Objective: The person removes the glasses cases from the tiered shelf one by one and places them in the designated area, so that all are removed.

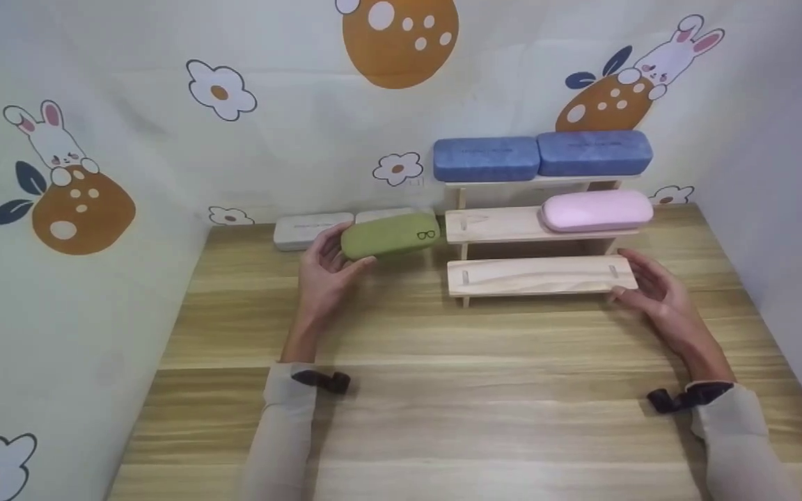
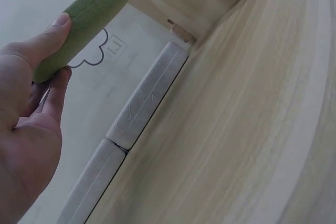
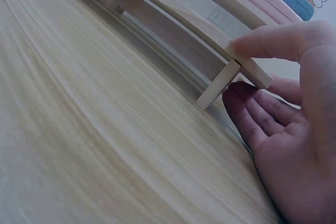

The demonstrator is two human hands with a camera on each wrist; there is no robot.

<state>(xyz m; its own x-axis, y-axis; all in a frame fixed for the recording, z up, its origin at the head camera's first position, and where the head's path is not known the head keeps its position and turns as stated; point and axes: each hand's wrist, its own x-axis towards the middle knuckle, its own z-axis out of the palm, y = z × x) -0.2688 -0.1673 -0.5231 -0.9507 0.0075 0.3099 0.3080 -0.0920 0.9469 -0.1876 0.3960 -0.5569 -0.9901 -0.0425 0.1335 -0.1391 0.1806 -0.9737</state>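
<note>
My left hand (image 1: 323,278) holds a green glasses case (image 1: 388,238) by its left end, thumb on one side and fingers on the other. In the left wrist view the case (image 2: 86,27) is raised off the table. My right hand (image 1: 672,306) grips the right end of the lowest shelf of a three-step wooden stand (image 1: 540,278). Seen from the right wrist, the thumb lies on top of the shelf board (image 3: 194,27) and the fingers are under it. A pink glasses case (image 1: 597,211) sits at the right of the middle shelf.
Two blue glasses cases (image 1: 486,158) stand side by side on the top shelf. A pair of light grey cases (image 2: 149,93) lies end to end on the wood-grain table (image 1: 484,403), along the back wall. Printed cloth walls (image 1: 289,153) enclose the back and sides.
</note>
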